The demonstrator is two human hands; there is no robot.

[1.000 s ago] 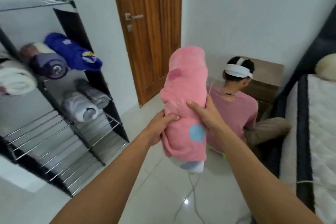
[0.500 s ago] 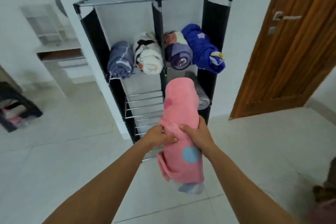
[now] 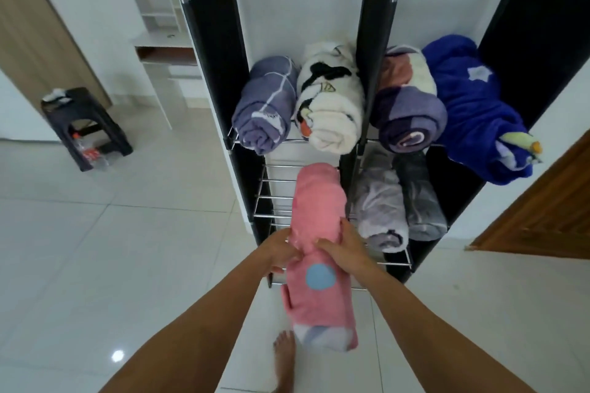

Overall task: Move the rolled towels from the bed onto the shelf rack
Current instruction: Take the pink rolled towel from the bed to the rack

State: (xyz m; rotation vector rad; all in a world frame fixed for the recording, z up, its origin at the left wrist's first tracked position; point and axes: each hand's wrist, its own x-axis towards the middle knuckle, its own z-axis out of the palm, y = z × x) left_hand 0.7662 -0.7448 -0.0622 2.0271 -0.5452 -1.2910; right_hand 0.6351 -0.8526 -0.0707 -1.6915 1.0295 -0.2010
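I see a pink rolled fleece towel with a blue dot, and a black-panelled, silver-barred shelf rack.

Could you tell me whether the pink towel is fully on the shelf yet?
Not yet: the pink towel is only partly in, its near end overhanging, gripped by left hand and right hand.

1. I'm seeing bare rods on the lower-left shelf, left of the pink towel
2. Grey rolls are filling the lower-right bay
3. Four rolls are crowding the upper tier
4. The black divider is splitting both bays
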